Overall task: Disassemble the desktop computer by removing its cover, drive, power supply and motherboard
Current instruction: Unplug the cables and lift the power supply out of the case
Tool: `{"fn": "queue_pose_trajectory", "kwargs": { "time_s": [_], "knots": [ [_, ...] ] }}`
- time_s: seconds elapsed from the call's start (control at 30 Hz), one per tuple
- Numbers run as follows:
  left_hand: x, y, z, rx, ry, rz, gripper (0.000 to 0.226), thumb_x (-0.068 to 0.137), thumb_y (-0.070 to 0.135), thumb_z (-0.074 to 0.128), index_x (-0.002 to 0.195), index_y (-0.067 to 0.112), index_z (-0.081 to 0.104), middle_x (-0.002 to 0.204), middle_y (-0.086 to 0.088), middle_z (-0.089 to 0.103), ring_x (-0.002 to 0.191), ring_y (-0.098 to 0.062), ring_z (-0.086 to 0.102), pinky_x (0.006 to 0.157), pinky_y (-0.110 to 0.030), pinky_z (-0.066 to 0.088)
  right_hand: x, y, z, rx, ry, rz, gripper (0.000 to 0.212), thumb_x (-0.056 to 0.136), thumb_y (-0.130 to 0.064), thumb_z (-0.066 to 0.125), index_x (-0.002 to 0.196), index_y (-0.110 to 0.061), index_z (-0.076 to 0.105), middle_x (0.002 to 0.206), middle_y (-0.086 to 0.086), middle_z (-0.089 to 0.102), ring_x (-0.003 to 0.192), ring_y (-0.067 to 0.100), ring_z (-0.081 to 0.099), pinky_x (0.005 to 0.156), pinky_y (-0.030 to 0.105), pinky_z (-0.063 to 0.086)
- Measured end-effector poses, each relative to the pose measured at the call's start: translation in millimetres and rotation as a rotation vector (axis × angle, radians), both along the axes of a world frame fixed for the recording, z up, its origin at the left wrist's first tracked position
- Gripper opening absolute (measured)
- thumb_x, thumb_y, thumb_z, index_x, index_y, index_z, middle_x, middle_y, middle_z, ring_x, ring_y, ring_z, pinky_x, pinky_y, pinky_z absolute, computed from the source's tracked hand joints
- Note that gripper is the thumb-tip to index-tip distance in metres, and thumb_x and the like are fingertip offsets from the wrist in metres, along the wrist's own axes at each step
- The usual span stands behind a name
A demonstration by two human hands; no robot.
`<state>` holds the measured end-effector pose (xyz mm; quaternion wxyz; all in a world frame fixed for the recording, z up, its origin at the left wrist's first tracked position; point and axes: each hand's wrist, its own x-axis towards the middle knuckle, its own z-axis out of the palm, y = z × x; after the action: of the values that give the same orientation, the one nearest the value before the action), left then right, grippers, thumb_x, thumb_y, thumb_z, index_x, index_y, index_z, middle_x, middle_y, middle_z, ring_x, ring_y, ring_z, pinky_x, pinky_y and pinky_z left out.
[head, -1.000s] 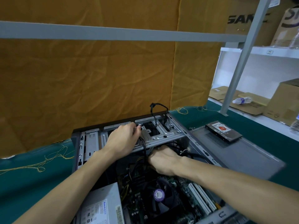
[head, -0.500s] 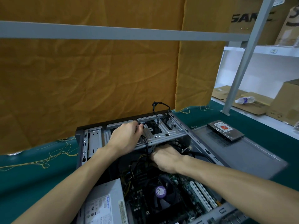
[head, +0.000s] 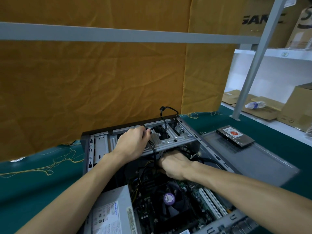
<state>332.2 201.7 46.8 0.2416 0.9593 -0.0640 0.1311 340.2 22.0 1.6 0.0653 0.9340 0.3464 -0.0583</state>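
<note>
left hand (head: 133, 142) pinches cables (head: 152, 149) (wrist bent) atop drive cage (head: 175, 138).

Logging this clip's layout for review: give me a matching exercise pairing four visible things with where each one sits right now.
Things:
1. black hard drive with red label
2. grey metal side cover
3. silver power supply box
4. purple-hubbed cooler fan

Places:
A. inside the case, near left corner
B. flat on the green table, right of the case
C. on top of the cover
D. on the motherboard, below the right hand

Pairs: 1-C, 2-B, 3-A, 4-D
</note>
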Motion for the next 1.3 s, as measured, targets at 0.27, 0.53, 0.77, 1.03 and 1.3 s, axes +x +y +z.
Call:
{"fn": "queue_pose_trajectory", "kwargs": {
  "time_s": [0.27,0.53,0.77,1.03,1.3],
  "knots": [
    [0,1,-1,0.003,-0.002,-0.002,0.044,0.108,0.044,0.033,0.080,0.016,0.050,0.070,-0.004,0.058,0.067,-0.028,0.056,0.055,-0.038,0.032,3,-2,-8,0.033,0.029,-0.030,0.031,0.104,-0.019,0.049,0.125,-0.005,0.067,0.124,0.019,0.066,0.115,0.038,0.061,0.097,0.046,0.048],
    [0,3,-2,-0.025,-0.026,-0.008,0.044,0.108,0.043,0.034,0.079,0.015,0.051,0.069,-0.004,0.057,0.065,-0.027,0.055,0.054,-0.037,0.032,0,-3,4,0.038,0.121,-0.042,0.003,0.096,-0.010,0.057,0.097,-0.012,0.060,0.107,0.016,0.066,0.099,0.036,0.065,0.079,0.037,0.048],
    [-8,6,12,-0.344,-0.224,-0.028,0.041,0.104,0.038,0.049,0.071,0.013,0.052,0.087,0.003,0.055,0.090,-0.003,0.052,0.069,-0.017,0.037,-27,-37,40,0.196,-0.020,0.074,0.022,0.097,-0.039,0.057,0.078,-0.030,0.056,0.077,-0.006,0.060,0.076,0.021,0.056,0.072,0.034,0.045],
    [-34,-16,57,-0.740,-0.219,-0.191,0.039,0.104,0.043,0.050,0.092,0.007,0.061,0.093,-0.008,0.066,0.079,-0.013,0.069,0.074,-0.039,0.052,-45,-60,87,1.249,0.229,-0.115,0.021,0.104,-0.037,0.054,0.090,-0.023,0.063,0.077,0.001,0.065,0.061,0.015,0.059,0.053,0.029,0.049],
    [-59,-45,100,-0.548,-0.310,-0.377,0.034,0.110,0.037,0.034,0.098,0.007,0.046,0.076,0.014,0.049,0.068,-0.005,0.043,0.064,-0.023,0.039,-40,-30,158,1.315,0.141,-0.004,0.024,0.105,-0.025,0.056,0.093,-0.011,0.070,0.071,0.000,0.067,0.053,0.016,0.059,0.044,0.028,0.046]
  ]
}}
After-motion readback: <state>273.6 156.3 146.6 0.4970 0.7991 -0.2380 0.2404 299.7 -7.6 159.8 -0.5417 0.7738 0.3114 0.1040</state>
